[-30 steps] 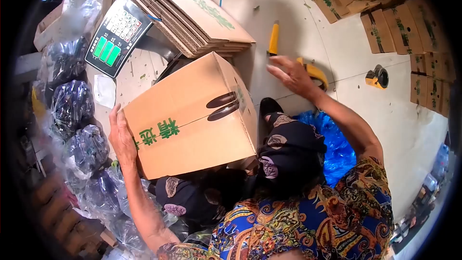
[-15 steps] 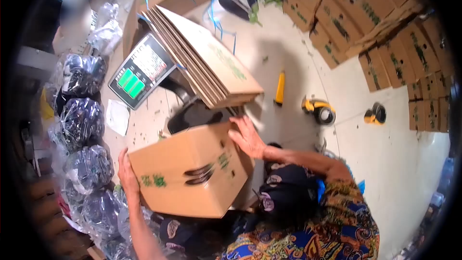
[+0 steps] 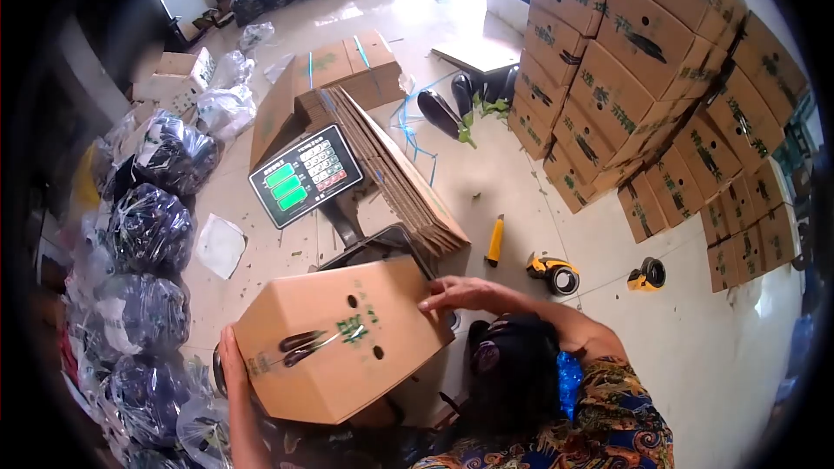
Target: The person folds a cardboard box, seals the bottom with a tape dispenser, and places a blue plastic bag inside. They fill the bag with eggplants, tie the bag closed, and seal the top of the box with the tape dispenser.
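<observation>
Your left hand point(image 3: 229, 366) clasps the left end of the cardboard box point(image 3: 339, 349), fingers pressed to its edge, while your right hand point(image 3: 459, 294) lies spread and flat on the box's upper right edge, closed around nothing. Between the 2 hands the box sits tilted, low in the middle of the view, just in front of the scale's dark platform point(image 3: 373, 246). It is plain brown, closed, printed with green characters, and has 2 dark slot handles and small round holes in the face turned to you. The scale display point(image 3: 304, 175) stands behind it, touching a leaning stack of flat cartons point(image 3: 395, 178). On the pale tiled floor point(image 3: 521, 182) lie a yellow knife point(image 3: 494, 241) and 2 tape dispensers point(image 3: 554, 274). Clear bags of dark eggplants point(image 3: 149, 227) line your left, and stacked boxes point(image 3: 660, 95) fill the right.
</observation>
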The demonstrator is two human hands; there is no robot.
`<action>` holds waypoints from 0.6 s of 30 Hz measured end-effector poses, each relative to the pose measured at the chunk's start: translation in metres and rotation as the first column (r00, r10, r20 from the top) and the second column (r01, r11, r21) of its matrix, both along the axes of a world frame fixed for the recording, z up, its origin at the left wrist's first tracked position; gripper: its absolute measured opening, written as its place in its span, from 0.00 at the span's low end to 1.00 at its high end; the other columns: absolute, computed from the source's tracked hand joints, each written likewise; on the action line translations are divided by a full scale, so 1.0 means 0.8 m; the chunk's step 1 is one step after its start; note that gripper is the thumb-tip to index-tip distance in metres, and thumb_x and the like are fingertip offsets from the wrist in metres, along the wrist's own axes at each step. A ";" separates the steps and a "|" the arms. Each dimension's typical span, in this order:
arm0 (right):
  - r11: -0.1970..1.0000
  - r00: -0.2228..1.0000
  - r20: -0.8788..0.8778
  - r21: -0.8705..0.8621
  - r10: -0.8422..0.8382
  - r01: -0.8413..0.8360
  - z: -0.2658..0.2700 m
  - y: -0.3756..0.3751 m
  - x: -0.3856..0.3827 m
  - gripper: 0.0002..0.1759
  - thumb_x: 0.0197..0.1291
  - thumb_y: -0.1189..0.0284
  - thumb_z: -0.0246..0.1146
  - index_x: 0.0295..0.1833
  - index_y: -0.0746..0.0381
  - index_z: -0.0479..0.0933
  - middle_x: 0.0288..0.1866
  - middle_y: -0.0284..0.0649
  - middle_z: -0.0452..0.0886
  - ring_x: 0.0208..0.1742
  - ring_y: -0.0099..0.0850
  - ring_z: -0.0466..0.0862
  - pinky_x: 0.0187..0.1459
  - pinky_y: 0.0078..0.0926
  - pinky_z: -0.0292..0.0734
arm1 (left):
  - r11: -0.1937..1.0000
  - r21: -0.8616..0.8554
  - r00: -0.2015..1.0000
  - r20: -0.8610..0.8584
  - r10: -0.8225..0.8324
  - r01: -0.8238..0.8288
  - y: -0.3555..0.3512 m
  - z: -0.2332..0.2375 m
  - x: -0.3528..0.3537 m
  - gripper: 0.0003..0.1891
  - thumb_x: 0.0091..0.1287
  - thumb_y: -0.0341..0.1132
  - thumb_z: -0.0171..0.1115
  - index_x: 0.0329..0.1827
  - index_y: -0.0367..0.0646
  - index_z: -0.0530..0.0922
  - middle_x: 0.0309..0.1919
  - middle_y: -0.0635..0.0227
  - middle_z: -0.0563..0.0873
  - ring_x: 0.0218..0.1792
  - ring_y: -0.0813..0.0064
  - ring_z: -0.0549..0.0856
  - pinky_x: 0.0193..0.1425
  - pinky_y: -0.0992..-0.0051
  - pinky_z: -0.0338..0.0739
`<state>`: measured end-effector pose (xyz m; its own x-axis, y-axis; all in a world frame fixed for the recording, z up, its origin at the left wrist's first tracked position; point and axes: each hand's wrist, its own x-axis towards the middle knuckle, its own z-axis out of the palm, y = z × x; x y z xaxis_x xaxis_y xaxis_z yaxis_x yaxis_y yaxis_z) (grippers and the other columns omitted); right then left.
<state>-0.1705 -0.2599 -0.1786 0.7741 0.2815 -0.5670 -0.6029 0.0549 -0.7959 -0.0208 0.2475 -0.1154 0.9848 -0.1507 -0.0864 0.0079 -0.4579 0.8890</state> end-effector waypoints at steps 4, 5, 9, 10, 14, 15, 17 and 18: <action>0.955 0.930 0.366 0.282 -0.022 -0.088 0.184 0.009 0.026 0.25 0.64 0.70 0.65 0.64 0.65 0.70 0.51 0.34 0.83 0.50 0.24 0.81 0.56 0.26 0.74 | 0.779 -0.595 0.934 -0.355 -0.035 -0.197 -0.014 0.043 -0.028 0.23 0.76 0.51 0.43 0.57 0.41 0.75 0.54 0.63 0.80 0.53 0.69 0.80 0.60 0.69 0.74; 0.949 0.909 0.417 0.296 -0.026 -0.109 0.226 0.016 0.031 0.23 0.64 0.71 0.64 0.63 0.64 0.71 0.51 0.33 0.83 0.50 0.24 0.81 0.55 0.26 0.75 | 0.696 -0.692 0.927 -0.362 -0.101 -0.195 -0.022 0.051 -0.031 0.24 0.76 0.51 0.43 0.59 0.42 0.75 0.56 0.63 0.80 0.54 0.69 0.80 0.60 0.68 0.74; 0.968 0.808 0.584 0.144 0.084 -0.205 0.359 0.066 0.007 0.17 0.63 0.69 0.64 0.55 0.63 0.73 0.42 0.38 0.85 0.42 0.33 0.85 0.46 0.30 0.77 | 0.965 -0.253 0.966 -0.224 -0.131 0.072 -0.025 0.097 -0.015 0.28 0.75 0.55 0.42 0.65 0.43 0.72 0.64 0.60 0.76 0.60 0.63 0.78 0.62 0.64 0.73; 0.973 0.722 0.653 -0.126 0.228 -0.193 0.376 0.082 -0.005 0.16 0.62 0.68 0.64 0.52 0.63 0.72 0.40 0.42 0.83 0.40 0.39 0.83 0.44 0.33 0.76 | 0.991 -0.126 0.971 -0.224 -0.082 0.054 -0.036 0.111 -0.025 0.30 0.75 0.57 0.41 0.67 0.43 0.71 0.67 0.60 0.74 0.64 0.62 0.75 0.65 0.61 0.70; 0.868 0.354 0.798 -0.486 0.488 -0.101 0.347 0.136 -0.050 0.13 0.58 0.71 0.62 0.41 0.63 0.66 0.32 0.51 0.74 0.36 0.58 0.74 0.32 0.47 0.70 | 0.963 -0.249 0.936 -0.306 -0.175 0.099 -0.093 0.151 -0.040 0.35 0.73 0.62 0.42 0.73 0.44 0.65 0.71 0.56 0.69 0.69 0.57 0.68 0.67 0.55 0.66; 0.811 0.310 0.761 -0.581 0.569 -0.062 0.335 0.150 -0.062 0.11 0.58 0.72 0.62 0.38 0.63 0.67 0.31 0.48 0.72 0.35 0.54 0.75 0.33 0.46 0.70 | 0.939 -0.293 0.912 -0.307 -0.270 0.179 -0.107 0.160 -0.045 0.37 0.72 0.63 0.43 0.74 0.43 0.63 0.72 0.54 0.68 0.70 0.57 0.67 0.68 0.55 0.66; 0.650 0.250 0.622 -0.758 0.742 -0.042 0.318 0.162 -0.078 0.09 0.53 0.77 0.62 0.36 0.61 0.68 0.30 0.42 0.70 0.36 0.47 0.77 0.33 0.45 0.73 | 0.893 -0.385 0.870 -0.328 -0.369 0.234 -0.147 0.173 -0.061 0.40 0.72 0.64 0.43 0.77 0.41 0.57 0.74 0.51 0.62 0.72 0.57 0.65 0.68 0.57 0.66; 0.542 0.263 0.507 -0.836 0.821 -0.082 0.304 0.167 -0.084 0.08 0.52 0.77 0.61 0.38 0.60 0.70 0.32 0.42 0.73 0.37 0.46 0.78 0.33 0.43 0.76 | 0.902 -0.367 0.865 -0.351 -0.359 0.226 -0.166 0.173 -0.066 0.41 0.72 0.65 0.43 0.77 0.41 0.56 0.75 0.53 0.61 0.73 0.58 0.63 0.67 0.57 0.66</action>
<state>-0.2377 -0.1266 0.0647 0.7258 0.6869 0.0377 0.6018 -0.6075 -0.5184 -0.0737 0.1147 0.0232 0.7787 -0.5102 -0.3651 0.3025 -0.2044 0.9310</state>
